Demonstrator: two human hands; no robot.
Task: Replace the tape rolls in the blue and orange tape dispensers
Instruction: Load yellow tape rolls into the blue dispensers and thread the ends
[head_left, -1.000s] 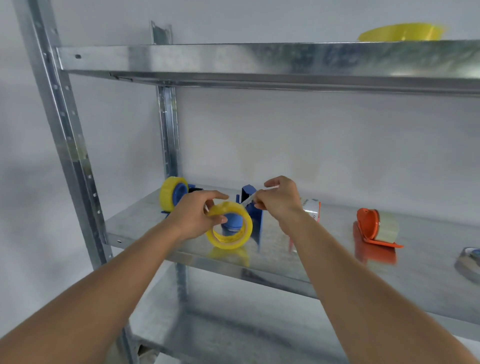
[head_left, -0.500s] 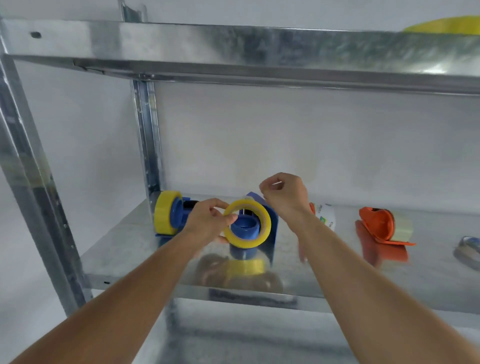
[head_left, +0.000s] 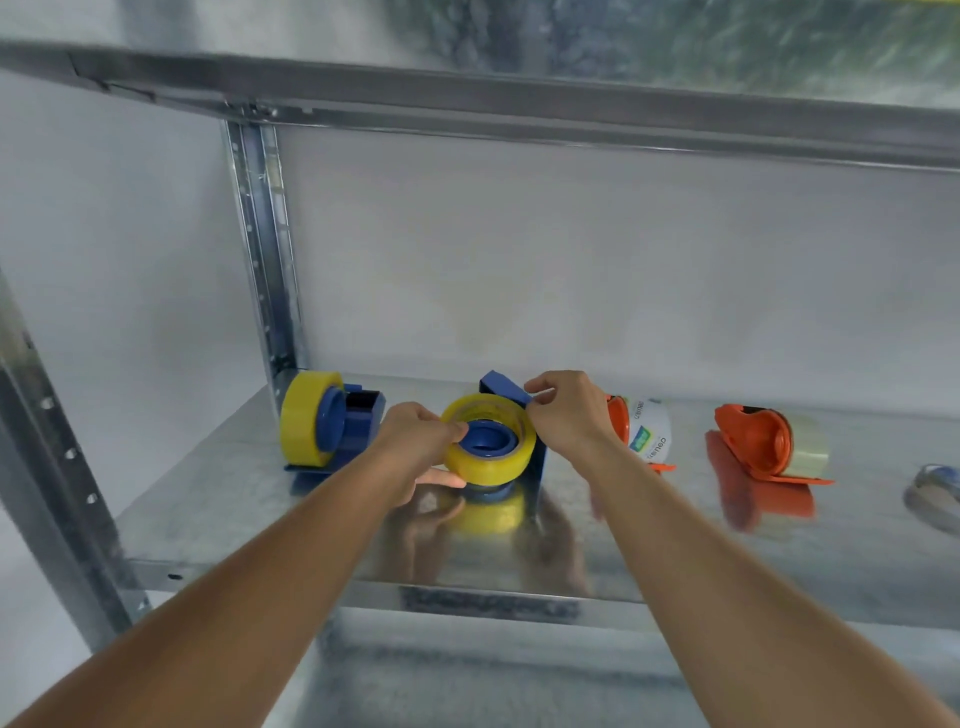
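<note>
So, shiny metal shelf (head_left: 260, 519) against a plain white wall (head_left: 519, 260). Left hand (head_left: 415, 447) grips the yellow roll (head_left: 493, 457) sitting on the blue dispenser (head_left: 506, 387) hub, mid-shelf. Right hand (head_left: 569, 415) pinches the tape end. Second blue dispenser (head_left: 358, 423) stands left, orange dispenser (head_left: 753, 441) right.

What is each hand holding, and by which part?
Left hand grips the yellow tape roll by its left rim. Right hand pinches the roll's loose tape end at the blue dispenser.
</note>
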